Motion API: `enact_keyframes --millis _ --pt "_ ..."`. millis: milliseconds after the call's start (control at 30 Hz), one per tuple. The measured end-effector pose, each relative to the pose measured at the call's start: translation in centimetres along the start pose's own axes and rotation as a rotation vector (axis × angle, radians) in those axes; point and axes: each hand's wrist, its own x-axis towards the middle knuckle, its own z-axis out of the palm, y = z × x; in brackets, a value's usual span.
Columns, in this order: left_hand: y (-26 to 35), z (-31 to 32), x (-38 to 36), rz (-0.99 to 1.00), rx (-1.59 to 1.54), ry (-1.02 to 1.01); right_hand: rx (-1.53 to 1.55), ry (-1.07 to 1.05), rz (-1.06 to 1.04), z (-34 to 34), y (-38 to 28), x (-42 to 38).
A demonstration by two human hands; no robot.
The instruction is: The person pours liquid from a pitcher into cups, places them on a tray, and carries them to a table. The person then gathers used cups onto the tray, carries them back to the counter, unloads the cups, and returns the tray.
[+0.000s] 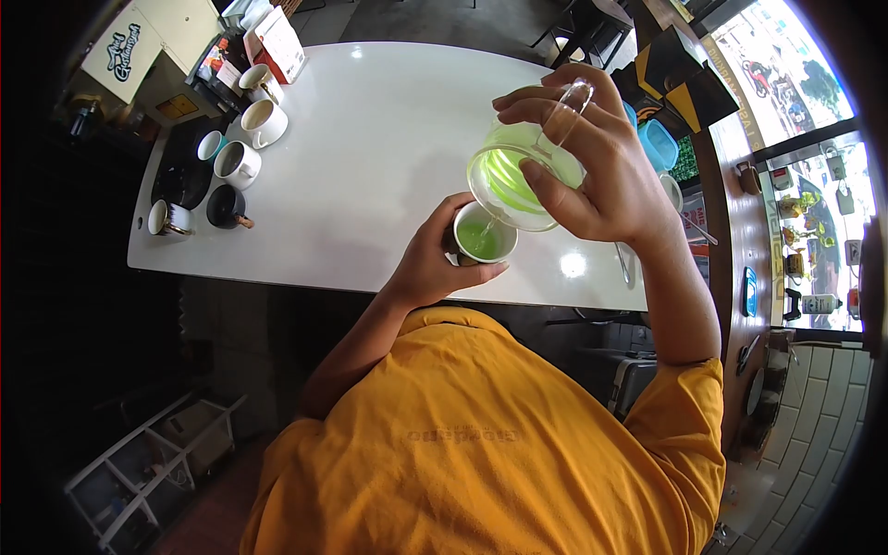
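Observation:
My left hand (427, 257) is wrapped around a cup (513, 237) near the table's front edge. Green liquid (479, 243) shows inside it. Above and slightly to the right, my right hand (603, 162) grips a clear glass jug (478, 181) from over the top, with the fingers around its side and handle (566, 113). The jug is tilted towards the cup and has light green liquid in it. A thin stream runs from its lip into the cup. The outer wall of the cup is mostly hidden by my fingers.
Both hands are over a white table (370, 120). Several mugs, including a white mug (265, 123) and a black mug (227, 206), stand at its left end. A spoon (623, 264) lies to the right. Beyond are a blue container (658, 145) and a wooden counter (731, 231).

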Motion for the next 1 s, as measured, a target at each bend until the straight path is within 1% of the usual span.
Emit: enact_keyframes --millis 567,667,733,867,1000 --pt "-0.12 -0.18 0.10 0.009 -0.009 0.002 -0.026 -0.002 0.006 0.12 0.00 -0.05" --pt "0.11 -0.25 0.08 -0.005 0.009 -0.008 -0.035 -0.007 0.012 0.13 0.09 -0.19" --pt "0.76 -0.20 0.08 -0.058 0.001 -0.035 -0.030 -0.006 0.015 0.11 0.03 -0.22" --pt "0.71 -0.17 0.09 -0.070 0.006 -0.045 -0.041 0.001 0.026 0.20 -0.07 -0.32" --pt "0.04 -0.09 0.15 -0.029 -0.007 -0.033 -0.037 -0.002 0.033 0.35 0.02 -0.54"
